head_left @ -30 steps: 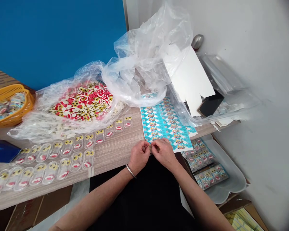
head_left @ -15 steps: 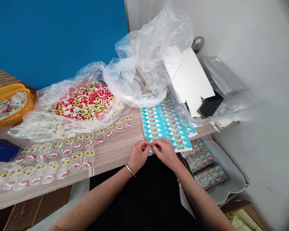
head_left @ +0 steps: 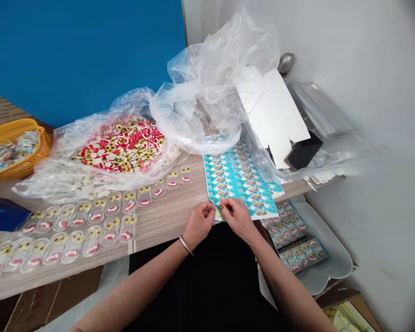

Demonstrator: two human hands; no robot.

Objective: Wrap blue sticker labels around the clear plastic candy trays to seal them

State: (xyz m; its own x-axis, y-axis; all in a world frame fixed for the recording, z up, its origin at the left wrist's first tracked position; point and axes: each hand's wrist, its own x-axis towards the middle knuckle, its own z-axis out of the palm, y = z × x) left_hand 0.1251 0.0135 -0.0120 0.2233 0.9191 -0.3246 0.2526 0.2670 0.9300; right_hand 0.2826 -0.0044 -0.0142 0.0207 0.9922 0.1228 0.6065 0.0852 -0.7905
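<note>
My left hand (head_left: pixel 198 223) and my right hand (head_left: pixel 238 216) meet at the near corner of a blue printed sticker sheet (head_left: pixel 238 182) lying on the wooden table (head_left: pixel 162 216). Both hands pinch with thumb and fingers closed on the sheet's front edge, where a small sticker seems to be lifted; I cannot make out exactly what each holds. A metal bangle circles my left wrist. Left of my hands lie rows of clear blister trays (head_left: pixel 72 226) filled with eye and mouth candies.
An open plastic bag of red, white and yellow candies (head_left: pixel 121 145) sits behind the trays. Crumpled clear plastic (head_left: pixel 214 87) and white card (head_left: pixel 276 115) lie at the back. An orange basket (head_left: pixel 15 147) stands far left. A white tray of packed items (head_left: pixel 299 242) sits lower right.
My hands have hardly moved; the right fingers shifted a little along the sheet's edge. The view drifted slightly.
</note>
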